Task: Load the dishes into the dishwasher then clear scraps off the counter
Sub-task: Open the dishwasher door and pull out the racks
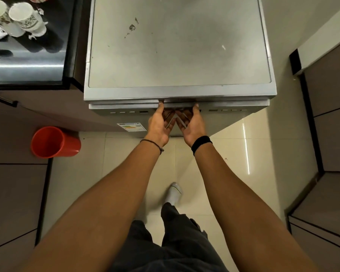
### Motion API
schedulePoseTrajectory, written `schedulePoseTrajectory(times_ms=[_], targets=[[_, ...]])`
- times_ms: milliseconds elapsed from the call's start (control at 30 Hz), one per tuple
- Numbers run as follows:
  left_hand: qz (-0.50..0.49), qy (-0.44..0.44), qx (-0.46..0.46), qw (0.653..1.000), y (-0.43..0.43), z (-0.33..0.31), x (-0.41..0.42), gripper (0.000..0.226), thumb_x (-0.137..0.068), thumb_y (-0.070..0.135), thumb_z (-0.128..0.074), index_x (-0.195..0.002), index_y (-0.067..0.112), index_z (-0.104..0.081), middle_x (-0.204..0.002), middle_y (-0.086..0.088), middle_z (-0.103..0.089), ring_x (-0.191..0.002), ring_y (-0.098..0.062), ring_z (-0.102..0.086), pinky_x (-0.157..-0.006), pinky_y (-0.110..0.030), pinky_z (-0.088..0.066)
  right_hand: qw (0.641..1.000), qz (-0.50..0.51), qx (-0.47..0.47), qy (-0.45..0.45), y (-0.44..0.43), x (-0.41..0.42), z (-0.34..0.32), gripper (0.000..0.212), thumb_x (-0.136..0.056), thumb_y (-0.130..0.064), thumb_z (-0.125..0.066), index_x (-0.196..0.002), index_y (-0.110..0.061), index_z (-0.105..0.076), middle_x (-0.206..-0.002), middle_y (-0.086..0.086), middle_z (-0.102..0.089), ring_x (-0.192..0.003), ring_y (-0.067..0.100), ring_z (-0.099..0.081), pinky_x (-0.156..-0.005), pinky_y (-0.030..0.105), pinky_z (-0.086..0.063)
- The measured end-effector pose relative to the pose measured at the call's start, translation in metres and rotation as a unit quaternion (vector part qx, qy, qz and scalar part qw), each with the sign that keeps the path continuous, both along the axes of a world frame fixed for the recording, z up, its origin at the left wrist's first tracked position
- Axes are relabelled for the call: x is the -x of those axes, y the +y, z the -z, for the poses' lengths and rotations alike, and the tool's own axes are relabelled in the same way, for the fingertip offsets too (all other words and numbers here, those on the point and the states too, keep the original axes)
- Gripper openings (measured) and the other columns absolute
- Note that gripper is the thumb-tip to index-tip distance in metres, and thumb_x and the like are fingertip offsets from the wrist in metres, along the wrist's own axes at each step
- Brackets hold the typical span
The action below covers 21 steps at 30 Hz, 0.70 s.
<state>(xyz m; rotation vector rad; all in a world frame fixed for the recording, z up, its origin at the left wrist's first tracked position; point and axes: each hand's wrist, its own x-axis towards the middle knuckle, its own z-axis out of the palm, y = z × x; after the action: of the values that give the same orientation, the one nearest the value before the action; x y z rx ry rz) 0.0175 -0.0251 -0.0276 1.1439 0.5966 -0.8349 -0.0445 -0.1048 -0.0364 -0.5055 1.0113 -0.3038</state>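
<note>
You face a dishwasher [177, 46] of brushed grey metal, its matt top scuffed and spotted. The counter [26, 61] beside it is glossy black. The floor tiles [234, 146] shine, and the red bin [54, 142] looks like smooth plastic.

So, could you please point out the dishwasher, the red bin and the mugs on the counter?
dishwasher [177, 46]: head view, bare top panel.
red bin [67, 146]: head view, outer wall.
mugs [26, 16]: head view, side of the right-hand mug.
</note>
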Motion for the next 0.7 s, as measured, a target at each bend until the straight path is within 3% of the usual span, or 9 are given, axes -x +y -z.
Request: schedulePoseTrajectory(times_ms=[133,233,333,400,433,533,600,700], targets=[[0.011,0.006,-0.035,0.999,0.006,0.008,0.010,0.055,-0.090,0.052,-0.067,-0.128,0.014,-0.056,-0.118,-0.013,-0.069,-0.101,-0.023,-0.071,-0.073,-0.030,-0.058,1.000,-0.004,-0.013,0.007,0.011,0.019,0.004,0.046,-0.101,-0.049,-0.046,-0.131,-0.014,-0.052,-0.119,0.009,-0.068,-0.106,0.019,-0.070,-0.081,0.032,-0.057],[0.028,0.000,-0.077,0.997,0.019,0.007,0.025,0.049,-0.094,0.051,-0.062,-0.124,0.013,-0.056,-0.115,-0.012,-0.068,-0.098,-0.023,-0.070,-0.076,-0.032,-0.061,1.000,-0.006,-0.016,0.013,0.022,0.038,0.005,0.044,-0.101,-0.048,-0.047,-0.131,-0.016,-0.052,-0.119,0.009,-0.069,-0.105,0.020,-0.070,-0.079,0.032,-0.057],[0.150,-0.068,-0.188,0.968,0.037,0.004,0.042,0.042,-0.097,0.053,-0.054,-0.106,0.013,-0.065,-0.102,-0.007,-0.073,-0.094,-0.024,-0.071,-0.080,-0.036,-0.061,0.997,-0.025,0.022,0.070,0.031,0.056,0.003,0.044,-0.099,-0.050,-0.050,-0.124,-0.016,-0.060,-0.112,0.004,-0.073,-0.099,0.017,-0.072,-0.082,0.032,-0.057],[0.248,-0.221,-0.274,0.903,0.047,0.001,0.050,0.039,-0.098,0.050,-0.052,-0.085,0.018,-0.069,-0.084,0.000,-0.074,-0.084,-0.021,-0.072,-0.076,-0.037,-0.060,0.982,-0.020,0.110,0.152,0.038,0.065,0.001,0.042,-0.097,-0.049,-0.055,-0.110,-0.010,-0.066,-0.093,0.003,-0.074,-0.080,0.014,-0.070,-0.074,0.031,-0.055],[0.280,-0.322,-0.311,0.849,0.050,-0.003,0.052,0.037,-0.099,0.047,-0.052,-0.081,0.019,-0.067,-0.078,0.004,-0.071,-0.077,-0.016,-0.070,-0.070,-0.034,-0.057,0.962,-0.019,0.190,0.198,0.039,0.068,-0.002,0.040,-0.097,-0.047,-0.057,-0.099,-0.008,-0.067,-0.083,0.002,-0.071,-0.071,0.013,-0.066,-0.070,0.030,-0.052],[0.294,-0.568,-0.369,0.675,0.047,-0.019,0.039,0.019,-0.098,0.035,-0.054,-0.087,0.020,-0.060,-0.083,0.007,-0.063,-0.076,-0.011,-0.058,-0.064,-0.029,-0.050,0.843,-0.061,0.474,0.246,0.033,0.065,-0.014,0.033,-0.098,-0.041,-0.057,-0.085,-0.012,-0.060,-0.073,-0.005,-0.059,-0.067,0.007,-0.054,-0.065,0.026,-0.045],[0.319,-0.644,-0.375,0.585,0.040,-0.020,0.020,0.017,-0.094,0.030,-0.058,-0.106,0.018,-0.060,-0.103,0.000,-0.063,-0.096,-0.018,-0.056,-0.079,-0.033,-0.048,0.753,-0.110,0.614,0.211,0.020,0.051,-0.023,0.024,-0.098,-0.038,-0.057,-0.089,-0.016,-0.061,-0.083,-0.005,-0.060,-0.078,0.010,-0.054,-0.071,0.029,-0.047],[0.410,-0.643,-0.407,0.502,0.038,-0.006,0.000,0.038,-0.096,0.035,-0.055,-0.128,0.014,-0.057,-0.128,-0.008,-0.058,-0.120,-0.029,-0.051,-0.102,-0.044,-0.041,0.632,-0.246,0.707,0.201,-0.004,0.030,-0.020,0.021,-0.094,-0.034,-0.058,-0.107,-0.019,-0.064,-0.109,-0.001,-0.062,-0.104,0.018,-0.055,-0.090,0.037,-0.046]])
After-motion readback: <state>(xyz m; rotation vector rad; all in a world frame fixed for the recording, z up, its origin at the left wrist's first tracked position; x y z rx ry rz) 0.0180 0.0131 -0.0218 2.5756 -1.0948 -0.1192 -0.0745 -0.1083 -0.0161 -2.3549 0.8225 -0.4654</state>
